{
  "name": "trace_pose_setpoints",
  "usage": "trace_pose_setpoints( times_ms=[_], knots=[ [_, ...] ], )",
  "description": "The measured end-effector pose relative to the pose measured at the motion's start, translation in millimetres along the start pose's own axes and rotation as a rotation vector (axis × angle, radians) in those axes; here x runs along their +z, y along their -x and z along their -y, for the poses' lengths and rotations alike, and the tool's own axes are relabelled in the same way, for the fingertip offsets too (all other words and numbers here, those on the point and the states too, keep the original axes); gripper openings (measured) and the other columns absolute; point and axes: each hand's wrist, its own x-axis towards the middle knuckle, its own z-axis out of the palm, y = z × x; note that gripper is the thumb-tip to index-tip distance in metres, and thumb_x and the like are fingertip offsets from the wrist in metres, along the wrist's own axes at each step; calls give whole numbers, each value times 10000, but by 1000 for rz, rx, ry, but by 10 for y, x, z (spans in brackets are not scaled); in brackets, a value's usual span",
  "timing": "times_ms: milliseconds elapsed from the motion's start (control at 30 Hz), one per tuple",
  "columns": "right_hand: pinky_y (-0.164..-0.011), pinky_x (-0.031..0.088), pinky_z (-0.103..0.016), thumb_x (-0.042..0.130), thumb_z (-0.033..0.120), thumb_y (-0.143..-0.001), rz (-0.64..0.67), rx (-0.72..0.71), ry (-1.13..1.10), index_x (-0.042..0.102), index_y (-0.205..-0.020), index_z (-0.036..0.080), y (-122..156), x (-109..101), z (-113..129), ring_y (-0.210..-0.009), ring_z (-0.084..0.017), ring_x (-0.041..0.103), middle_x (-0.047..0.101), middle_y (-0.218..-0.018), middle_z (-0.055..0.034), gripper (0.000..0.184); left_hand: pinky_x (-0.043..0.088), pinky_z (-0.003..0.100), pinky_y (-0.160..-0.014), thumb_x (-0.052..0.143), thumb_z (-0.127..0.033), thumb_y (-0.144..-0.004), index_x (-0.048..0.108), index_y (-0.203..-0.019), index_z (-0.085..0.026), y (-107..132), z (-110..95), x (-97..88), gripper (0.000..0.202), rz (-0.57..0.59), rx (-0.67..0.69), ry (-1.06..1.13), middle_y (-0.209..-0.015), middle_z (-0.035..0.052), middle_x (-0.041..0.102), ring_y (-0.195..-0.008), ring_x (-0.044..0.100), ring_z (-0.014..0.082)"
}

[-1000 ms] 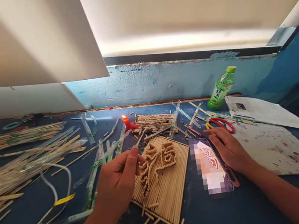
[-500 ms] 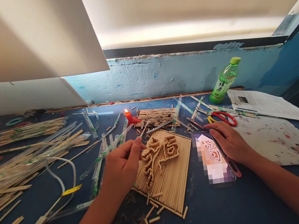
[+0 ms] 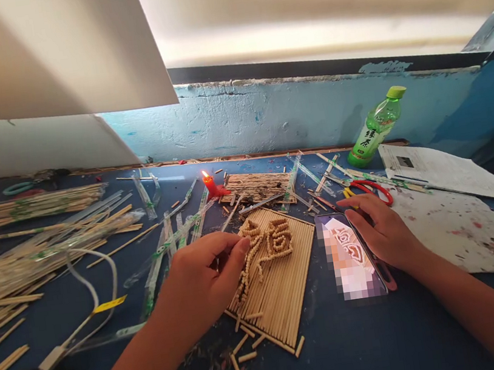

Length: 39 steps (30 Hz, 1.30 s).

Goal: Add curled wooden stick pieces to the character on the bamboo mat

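A mat of bamboo sticks (image 3: pixel 284 290) lies on the blue table, with short stick pieces (image 3: pixel 269 243) set on it in a raised pattern. My left hand (image 3: pixel 201 283) is curled at the mat's left edge, thumb and fingertips pressed together against the pattern. What they pinch, if anything, is hidden. My right hand (image 3: pixel 385 233) rests flat along the right side of a phone (image 3: pixel 352 259), its fingers stretched out and its thumb at the phone's top corner. The phone lies just right of the mat with its screen lit.
A lit red candle (image 3: pixel 209 184) stands behind the mat beside a second stick mat (image 3: pixel 256 186). Red-handled scissors (image 3: pixel 369 189), a green bottle (image 3: pixel 377 127) and papers (image 3: pixel 465 234) are at right. Chopstick piles (image 3: pixel 32 264), wrappers and a white cable (image 3: pixel 91 286) fill the left.
My left hand has come down from holding a thin tool pointed toward the candle to pressing its fingertips on the pattern. My right hand stays by the phone.
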Motion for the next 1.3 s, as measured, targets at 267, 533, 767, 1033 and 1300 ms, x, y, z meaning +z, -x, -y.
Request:
trace_pose_setpoints(
  times_ms=[267,533,767,1033,1300],
  knots=[
    [-852,487,-332,508,212,-946,423,-302,-155,656,-1064,247,232,-161,653,-966,-190,609,643,-1054,-67,192,338,258,-478,536,-412,-911,698,-716,-202,34,-34,-32,329,-50,-41,-16,-552,-12,595,-487,483,129],
    [-684,425,-291,539,111,-886,757,-588,-107,624,-932,192,558,92,1227,-802,-174,546,656,-930,-47,126,322,261,-488,547,-406,-921,638,-642,-199,51,-77,-22,359,-90,-23,0,-526,-37,557,-482,472,113],
    [-757,460,-297,531,49,-843,842,-548,-85,605,-995,177,555,46,1264,-894,-195,569,641,-1002,-81,213,338,257,-492,543,-407,-927,634,-649,-195,81,-108,-35,361,-73,-26,35,-537,-31,569,-496,484,119],
    [-800,502,-240,499,126,-935,615,-212,-482,614,-1067,229,518,-99,1267,-938,-146,601,628,-1052,-59,203,495,255,-535,728,-420,-782,748,-848,-236,147,-260,15,197,297,-51,425,-711,17,720,-605,631,178],
    [-723,507,-278,625,215,-908,383,1,-722,692,-1002,251,545,-30,1160,-831,-145,619,630,-930,-33,120,516,222,-578,668,-258,-842,756,-881,-247,235,-366,255,97,473,-28,566,-694,-9,728,-597,657,142]
  ],
)
